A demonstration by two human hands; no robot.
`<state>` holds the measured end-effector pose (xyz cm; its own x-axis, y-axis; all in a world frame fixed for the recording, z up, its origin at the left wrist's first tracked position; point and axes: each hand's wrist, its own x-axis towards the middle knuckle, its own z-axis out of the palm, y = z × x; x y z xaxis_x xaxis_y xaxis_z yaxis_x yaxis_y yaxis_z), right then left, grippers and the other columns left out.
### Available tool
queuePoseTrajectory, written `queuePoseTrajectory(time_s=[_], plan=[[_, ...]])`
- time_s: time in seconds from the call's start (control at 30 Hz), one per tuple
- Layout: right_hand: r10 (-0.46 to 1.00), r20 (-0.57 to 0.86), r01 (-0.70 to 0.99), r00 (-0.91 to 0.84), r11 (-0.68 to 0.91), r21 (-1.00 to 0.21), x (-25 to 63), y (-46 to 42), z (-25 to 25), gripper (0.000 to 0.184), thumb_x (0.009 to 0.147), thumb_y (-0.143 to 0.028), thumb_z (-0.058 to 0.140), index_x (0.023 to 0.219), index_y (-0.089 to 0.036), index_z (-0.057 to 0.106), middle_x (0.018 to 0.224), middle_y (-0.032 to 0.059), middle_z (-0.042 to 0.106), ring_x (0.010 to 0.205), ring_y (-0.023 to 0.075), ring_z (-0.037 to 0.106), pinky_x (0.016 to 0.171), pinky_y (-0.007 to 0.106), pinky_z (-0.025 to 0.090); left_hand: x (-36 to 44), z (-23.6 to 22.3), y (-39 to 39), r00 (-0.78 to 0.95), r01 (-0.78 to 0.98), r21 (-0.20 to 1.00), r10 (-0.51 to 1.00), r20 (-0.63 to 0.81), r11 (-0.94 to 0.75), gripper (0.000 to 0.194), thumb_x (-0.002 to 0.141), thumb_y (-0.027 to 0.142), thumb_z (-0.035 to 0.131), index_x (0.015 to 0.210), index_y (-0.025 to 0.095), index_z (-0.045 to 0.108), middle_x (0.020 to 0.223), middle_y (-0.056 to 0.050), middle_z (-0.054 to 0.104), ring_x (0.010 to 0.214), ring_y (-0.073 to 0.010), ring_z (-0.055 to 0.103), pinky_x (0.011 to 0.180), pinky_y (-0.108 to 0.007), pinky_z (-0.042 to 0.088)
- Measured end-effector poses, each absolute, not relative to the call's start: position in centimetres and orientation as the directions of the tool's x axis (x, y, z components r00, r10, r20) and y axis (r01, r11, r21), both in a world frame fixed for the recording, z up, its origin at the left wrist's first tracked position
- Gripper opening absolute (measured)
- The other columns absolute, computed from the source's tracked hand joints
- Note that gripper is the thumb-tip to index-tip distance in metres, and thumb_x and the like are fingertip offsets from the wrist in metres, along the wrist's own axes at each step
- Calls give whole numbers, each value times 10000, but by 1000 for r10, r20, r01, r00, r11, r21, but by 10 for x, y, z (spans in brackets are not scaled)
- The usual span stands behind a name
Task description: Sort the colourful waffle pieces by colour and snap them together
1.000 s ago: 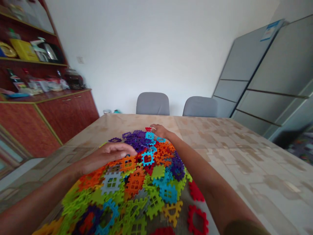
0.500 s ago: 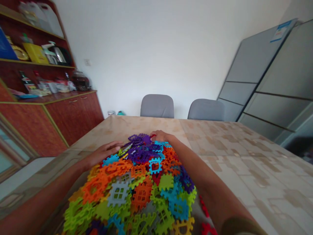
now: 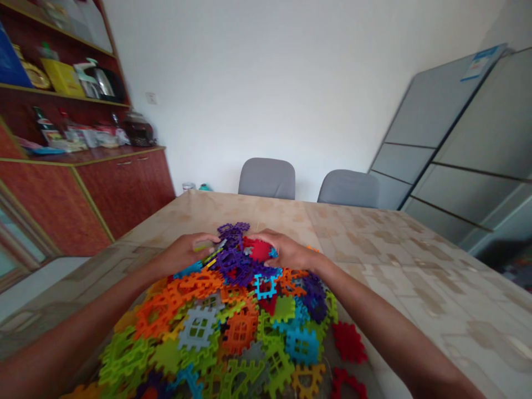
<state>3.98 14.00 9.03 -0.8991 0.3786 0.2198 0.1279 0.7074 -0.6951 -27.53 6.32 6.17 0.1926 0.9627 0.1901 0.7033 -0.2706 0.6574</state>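
A heap of toothed plastic interlocking tiles (image 3: 199,327) in many colours lies before me, some with window cut-outs. At its far left side, my left hand (image 3: 187,254) has thumb and fingers curled round a yellow-green tile (image 3: 203,245), next to thin tiles standing on edge. My right hand (image 3: 288,250) is bent round a red tile (image 3: 260,250) at the heap's far right, with a bit of blue showing by its fingers. Between both hands sit purple tiles (image 3: 235,263). A light-blue square frame tile (image 3: 265,286) lies just nearer to me.
The heap rests on a table with a patterned beige cover (image 3: 415,277). Red tiles (image 3: 349,342) lie by its right edge, under my right forearm. Two grey chairs (image 3: 266,177) stand behind the table. A wooden cabinet (image 3: 128,180) is at left, grey panelled doors (image 3: 415,111) at right.
My right hand has come nearer and rightward and now grips a red tile. My left hand has gone from lying flat to curling round a tile. Purple tiles have shifted.
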Motion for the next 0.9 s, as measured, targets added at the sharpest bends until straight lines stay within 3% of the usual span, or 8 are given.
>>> queuePoseTrajectory(time_s=[0.13,0.23,0.3,0.4,0.47,0.63,0.8,0.9], plan=[[309,209,111,-928,764,-635,59,100,97,843,771,-94,777,1527,-256,442,1540,119,496,1409,278,452,1168,429,327,-250,72,49,255,708,598,926,280,-375,512,921,623,568,1160,195,716,1210,-102,744,1150,-297,671,1067,-437,472],[301,159,155,-940,793,-589,74,78,101,859,786,-139,816,1541,-250,422,1508,135,536,1364,270,509,1133,414,381,-226,79,32,309,702,558,896,320,-442,396,938,493,547,1155,219,731,1225,-70,746,1151,-276,674,1060,-362,477],[298,143,183,-944,831,-525,82,67,102,747,834,-251,823,1498,-226,480,1466,144,578,1313,269,556,1102,403,415,-213,81,19,343,697,532,876,340,-480,333,934,410,556,1144,228,740,1238,-66,742,1168,-265,663,1072,-356,464],[281,192,194,-940,907,-375,90,57,101,339,1001,-352,632,1287,-170,644,1261,136,700,1151,253,636,1052,402,431,-199,79,-2,388,684,506,850,357,-525,298,943,358,554,1136,241,748,1253,-65,732,1211,-261,636,1089,-362,448],[291,223,214,-931,925,-314,93,54,96,308,1079,-344,459,1055,-157,702,1018,113,740,966,234,661,983,395,446,-190,78,-19,414,674,496,836,359,-547,282,962,336,550,1148,256,746,1268,-56,722,1241,-252,614,1111,-367,427],[393,266,297,-880,893,-337,96,59,82,526,1093,-474,326,747,-203,615,765,88,678,766,229,593,819,367,450,-159,84,-70,563,617,391,730,387,-683,260,1015,203,507,1165,286,702,1252,-12,722,1231,-198,613,1129,-334,411],[554,317,405,-770,808,-428,111,61,83,464,1082,-476,365,856,-202,663,863,97,728,821,233,635,804,347,464,-119,85,-111,693,601,229,642,327,-766,330,973,389,664,1280,271,638,1235,-35,743,1133,-235,666,1050,-338,493],[656,298,467,-693,724,-507,137,56,85,367,1067,-426,400,963,-208,676,937,70,753,833,210,677,770,306,497,-102,78,-118,742,599,126,607,285,-791,279,1026,327,596,1298,268,622,1203,-29,761,1045,-225,696,933,-323,530]])
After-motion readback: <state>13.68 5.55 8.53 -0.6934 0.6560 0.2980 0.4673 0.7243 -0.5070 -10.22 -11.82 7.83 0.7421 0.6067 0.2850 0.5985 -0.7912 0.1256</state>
